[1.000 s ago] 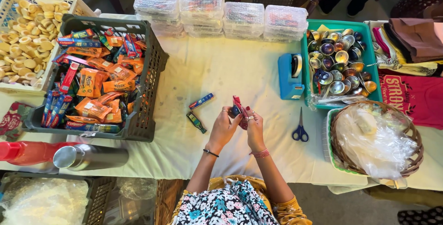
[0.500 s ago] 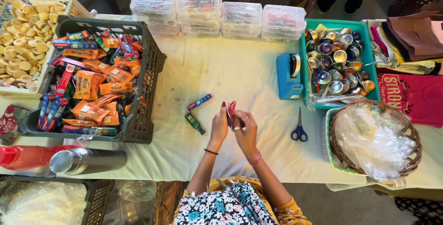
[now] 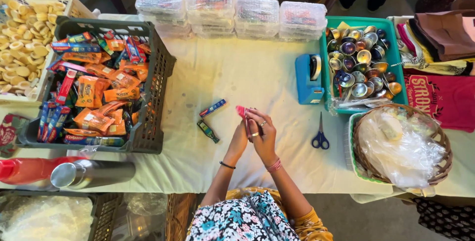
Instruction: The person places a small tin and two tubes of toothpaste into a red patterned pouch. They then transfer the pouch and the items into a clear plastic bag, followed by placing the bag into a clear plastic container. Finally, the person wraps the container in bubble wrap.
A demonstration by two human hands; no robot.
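A white-clothed worktop [image 3: 247, 78] carried everything. A dark crate [image 3: 153, 73] of orange and blue packets stood at its left, a teal tray [image 3: 391, 38] of small metal cups at its right, beside a blue tape dispenser [image 3: 308, 79]. Blue-handled scissors [image 3: 320, 134] lay just right of the hands. The left hand [image 3: 238, 141] and right hand [image 3: 262, 133] met above the cloth, fingers closed together on a small red packet [image 3: 242, 112] held upright. Two slim packets, one blue [image 3: 213, 108] and one dark [image 3: 208, 131], lay just left of them.
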